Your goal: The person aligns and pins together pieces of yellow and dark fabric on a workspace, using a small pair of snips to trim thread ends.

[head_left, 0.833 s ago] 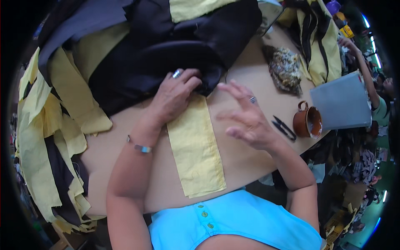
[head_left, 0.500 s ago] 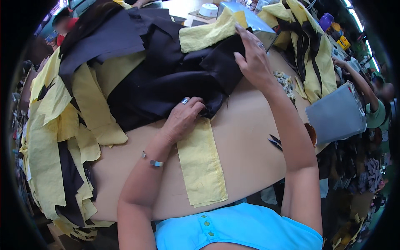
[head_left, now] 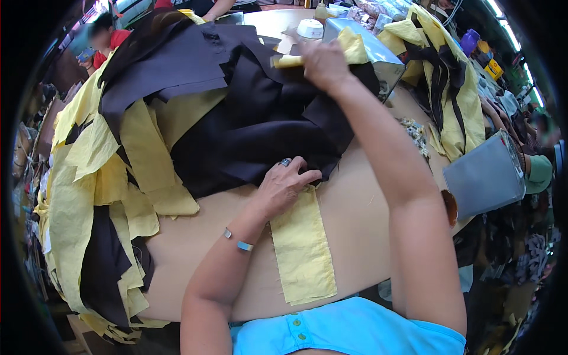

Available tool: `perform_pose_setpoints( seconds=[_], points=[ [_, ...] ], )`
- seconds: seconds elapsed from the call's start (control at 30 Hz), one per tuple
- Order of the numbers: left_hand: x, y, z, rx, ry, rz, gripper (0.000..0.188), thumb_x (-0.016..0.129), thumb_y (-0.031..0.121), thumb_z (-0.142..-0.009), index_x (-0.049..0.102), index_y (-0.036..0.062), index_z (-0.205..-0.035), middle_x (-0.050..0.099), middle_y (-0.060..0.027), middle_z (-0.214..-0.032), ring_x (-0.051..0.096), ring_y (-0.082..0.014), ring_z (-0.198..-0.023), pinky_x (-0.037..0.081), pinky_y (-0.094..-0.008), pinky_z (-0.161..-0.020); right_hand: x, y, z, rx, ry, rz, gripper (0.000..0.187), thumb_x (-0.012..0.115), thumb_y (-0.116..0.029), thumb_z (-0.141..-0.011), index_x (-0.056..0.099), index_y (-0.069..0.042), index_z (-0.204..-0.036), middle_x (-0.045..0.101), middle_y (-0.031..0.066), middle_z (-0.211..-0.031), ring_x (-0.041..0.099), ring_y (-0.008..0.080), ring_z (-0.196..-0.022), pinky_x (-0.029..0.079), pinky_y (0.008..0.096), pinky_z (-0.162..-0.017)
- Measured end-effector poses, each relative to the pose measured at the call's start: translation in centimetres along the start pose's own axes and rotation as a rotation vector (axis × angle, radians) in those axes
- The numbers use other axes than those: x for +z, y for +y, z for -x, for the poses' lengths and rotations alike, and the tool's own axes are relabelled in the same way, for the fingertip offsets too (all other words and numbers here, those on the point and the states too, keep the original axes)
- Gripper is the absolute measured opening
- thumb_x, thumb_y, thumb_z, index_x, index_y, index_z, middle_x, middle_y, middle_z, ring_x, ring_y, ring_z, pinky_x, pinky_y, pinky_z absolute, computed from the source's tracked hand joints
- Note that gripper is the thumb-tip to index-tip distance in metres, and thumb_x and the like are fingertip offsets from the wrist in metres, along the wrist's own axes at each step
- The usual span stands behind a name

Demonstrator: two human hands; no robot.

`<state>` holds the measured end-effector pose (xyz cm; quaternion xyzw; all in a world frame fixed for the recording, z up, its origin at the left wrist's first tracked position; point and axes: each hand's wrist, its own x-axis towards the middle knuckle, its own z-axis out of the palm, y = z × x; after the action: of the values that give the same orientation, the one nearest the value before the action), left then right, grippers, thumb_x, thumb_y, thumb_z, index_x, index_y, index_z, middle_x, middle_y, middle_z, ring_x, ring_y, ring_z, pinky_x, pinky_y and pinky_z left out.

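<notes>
My left hand (head_left: pixel 290 182), with a ring on it, rests at the near edge of a large black cloth (head_left: pixel 254 130), fingers bent and closed on that edge. From under this edge a yellow cloth strip (head_left: pixel 305 254) runs toward me over the table. Farther off, my right hand (head_left: pixel 326 64) is closed in a slightly blurred fist around a yellow fuzzy cloth piece (head_left: pixel 355 48). That piece lies over the far part of the black cloth and shows on both sides of the fist. My right fingertips are partly hidden.
Yellow and black cloth pieces (head_left: pixel 77 207) hang over the brown table (head_left: pixel 367 236) at left. More hang at right (head_left: pixel 467 106), beside thread scraps (head_left: pixel 414 133) and a grey bin (head_left: pixel 485 177). A white round container (head_left: pixel 309 28) stands at the back. Other people work nearby.
My right hand has gone from open on the black cloth to closed on the yellow fuzzy piece, bunching it. My left thumb has spread slightly along the cloth edge. The view has shifted slightly.
</notes>
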<state>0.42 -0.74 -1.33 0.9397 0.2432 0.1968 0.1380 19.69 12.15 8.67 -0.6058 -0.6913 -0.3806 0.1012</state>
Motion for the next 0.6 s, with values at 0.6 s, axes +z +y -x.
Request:
perform_pose_setpoints(
  seconds=[0.6],
  points=[
    [-19.5,-3.3,-8.6,-0.015,0.309,-1.346,0.004,0.055,0.008,-0.073,0.059,0.0071,-0.076,0.053,-0.0080,-0.103,0.060,-0.0203,-0.085,0.047,-0.0329,-0.073,-17.4,8.8,18.8,0.746,0.743,-1.618,0.060,0.059,0.009,-0.070,0.042,0.002,-0.127,0.054,0.0102,-0.117,0.054,0.0207,-0.105,0.043,0.0328,-0.094]
  ],
)
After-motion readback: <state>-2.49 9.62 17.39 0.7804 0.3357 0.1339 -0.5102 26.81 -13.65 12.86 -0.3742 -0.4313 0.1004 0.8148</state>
